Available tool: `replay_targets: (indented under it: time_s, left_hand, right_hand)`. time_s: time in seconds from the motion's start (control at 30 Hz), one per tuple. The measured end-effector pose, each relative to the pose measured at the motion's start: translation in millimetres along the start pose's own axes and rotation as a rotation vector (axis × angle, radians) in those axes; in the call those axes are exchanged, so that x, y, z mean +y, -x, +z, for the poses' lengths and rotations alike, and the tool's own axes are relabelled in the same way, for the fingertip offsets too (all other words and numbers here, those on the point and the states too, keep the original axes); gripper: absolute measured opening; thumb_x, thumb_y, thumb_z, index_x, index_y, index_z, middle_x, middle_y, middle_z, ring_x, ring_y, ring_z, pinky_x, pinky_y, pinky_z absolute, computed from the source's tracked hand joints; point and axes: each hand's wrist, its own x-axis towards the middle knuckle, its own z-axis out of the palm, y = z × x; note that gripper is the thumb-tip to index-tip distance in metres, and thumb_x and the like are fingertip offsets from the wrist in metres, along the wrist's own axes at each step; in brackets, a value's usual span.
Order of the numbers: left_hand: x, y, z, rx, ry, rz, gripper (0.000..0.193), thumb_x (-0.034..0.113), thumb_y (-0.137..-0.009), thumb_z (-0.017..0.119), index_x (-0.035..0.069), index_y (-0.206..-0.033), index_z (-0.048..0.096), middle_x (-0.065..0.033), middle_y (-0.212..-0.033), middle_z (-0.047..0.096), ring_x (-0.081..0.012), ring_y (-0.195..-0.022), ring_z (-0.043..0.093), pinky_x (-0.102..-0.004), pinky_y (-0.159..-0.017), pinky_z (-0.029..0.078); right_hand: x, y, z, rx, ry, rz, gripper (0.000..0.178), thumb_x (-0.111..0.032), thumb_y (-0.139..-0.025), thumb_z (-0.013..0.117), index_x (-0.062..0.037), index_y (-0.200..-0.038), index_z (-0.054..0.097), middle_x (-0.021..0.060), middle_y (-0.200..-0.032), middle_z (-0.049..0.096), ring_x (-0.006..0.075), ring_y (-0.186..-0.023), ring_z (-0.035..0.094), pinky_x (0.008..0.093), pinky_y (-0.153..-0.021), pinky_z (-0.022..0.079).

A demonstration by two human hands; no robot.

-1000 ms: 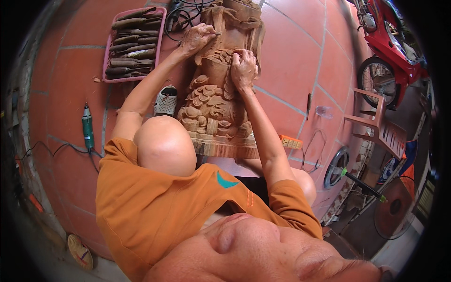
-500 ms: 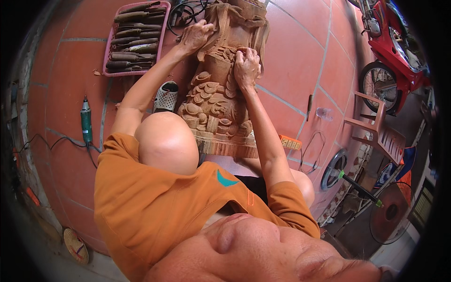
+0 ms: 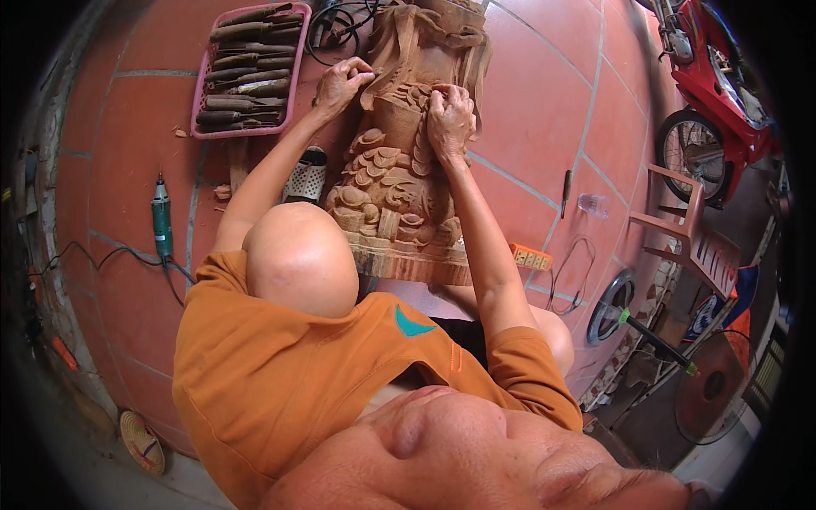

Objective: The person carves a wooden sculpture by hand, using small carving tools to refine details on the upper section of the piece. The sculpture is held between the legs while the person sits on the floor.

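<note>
A brown wooden carving (image 3: 387, 183) lies in front of me, with rows of rounded, coin-like shapes and a pale, uncarved base toward me. At its upper left side is my left hand (image 3: 342, 85), its fingers pinched together at the wood's edge. Whatever it pinches is too small to make out. My right hand (image 3: 450, 121) rests on the right side of the carving, fingers curled down against the relief. Those fingertips are partly hidden, and I cannot make out anything in them.
A pink basket (image 3: 200, 93) of wooden-handled chisels (image 3: 255, 75) stands at the far left. A green rotary tool (image 3: 161, 223) with a cord lies left. On the right are an orange power strip (image 3: 531, 257), a clear cup (image 3: 592, 204), a plastic chair (image 3: 680, 221) and a red motorbike (image 3: 722, 110).
My left hand has shifted left and slightly toward me, from over the carving to its edge. My right hand stays at nearly the same place on the wood.
</note>
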Motion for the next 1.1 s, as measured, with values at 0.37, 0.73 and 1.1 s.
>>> replay_targets:
  time_s: [0.37, 0.73, 1.1]
  left_hand:
    - [17, -76, 16, 0.101, -0.421, 0.39, 0.017, 0.03, -0.089, 0.065, 0.015, -0.096, 0.069, -0.0124, -0.091, 0.065, -0.0337, -0.084, 0.066, -0.0433, -0.072, 0.053]
    - [1, -8, 2, 0.029, -0.226, 0.289, 0.013, 0.024, -0.087, 0.066, 0.012, -0.091, 0.068, -0.0126, -0.085, 0.065, -0.0331, -0.08, 0.066, -0.0436, -0.069, 0.053]
    - [1, -8, 3, 0.03, -0.094, 0.164, 0.017, 0.024, -0.086, 0.068, 0.01, -0.094, 0.071, -0.0096, -0.084, 0.069, -0.0233, -0.074, 0.066, -0.0368, -0.066, 0.052]
  right_hand:
    - [2, -2, 3, 0.012, -0.006, -0.007, 0.022, -0.026, -0.089, 0.054, -0.0118, -0.097, 0.069, 0.0083, -0.105, 0.064, 0.0296, -0.102, 0.059, 0.0444, -0.088, 0.044]
    - [1, 0, 0, -0.008, 0.005, 0.006, 0.022, -0.026, -0.09, 0.054, -0.0116, -0.098, 0.069, 0.0087, -0.107, 0.064, 0.0289, -0.104, 0.058, 0.0449, -0.088, 0.044]
    - [1, -1, 1, -0.008, -0.001, 0.01, 0.022, -0.026, -0.09, 0.054, -0.0119, -0.098, 0.069, 0.0085, -0.107, 0.064, 0.0291, -0.104, 0.058, 0.0449, -0.089, 0.044]
